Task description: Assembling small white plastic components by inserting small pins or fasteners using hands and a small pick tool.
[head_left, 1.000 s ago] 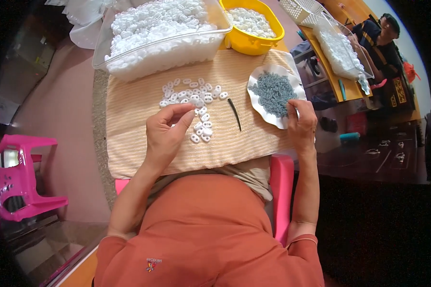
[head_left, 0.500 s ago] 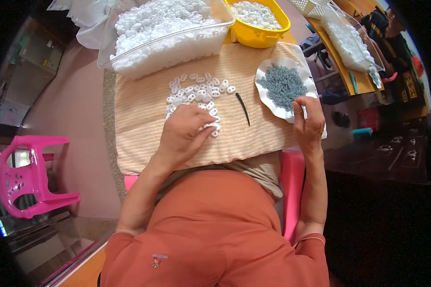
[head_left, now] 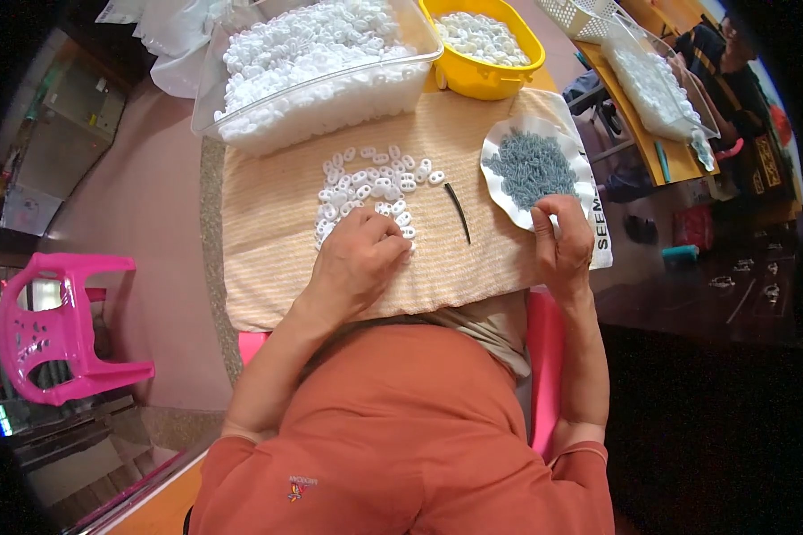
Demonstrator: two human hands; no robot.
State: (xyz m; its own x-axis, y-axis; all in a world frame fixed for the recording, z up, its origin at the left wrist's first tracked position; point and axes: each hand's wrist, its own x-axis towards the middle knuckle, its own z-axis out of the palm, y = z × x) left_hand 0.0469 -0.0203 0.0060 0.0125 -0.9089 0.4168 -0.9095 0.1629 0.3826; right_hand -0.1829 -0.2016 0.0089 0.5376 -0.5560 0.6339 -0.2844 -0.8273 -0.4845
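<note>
Small white oval pieces with two holes (head_left: 363,178) lie loose on the striped cloth. At their near edge is my left hand (head_left: 357,260), its thumb and fingers pinched together. A bit of white shows at its fingertips; whether they grip it I cannot tell. On the right, a white wavy-rimmed plate (head_left: 498,194) holds a heap of thin grey tube-like pieces (head_left: 531,165). Over the plate's near rim, my right hand (head_left: 566,241) has its thumb and forefinger closed in a pinch; what they hold is hidden. A black thin strip (head_left: 458,212) lies between the white pieces and the plate.
At the back stand a clear bin (head_left: 330,105) full of white pieces and a yellow basin (head_left: 486,78) of off-white ones. A pink chair (head_left: 76,325) stands at the left. Far right, a person sits by a table with another clear bin (head_left: 656,85).
My right hand has drawn slightly left and nearer to me, along the plate's near rim. My left hand's fingers have closed tighter by the white pieces. The whole view has shifted a little.
</note>
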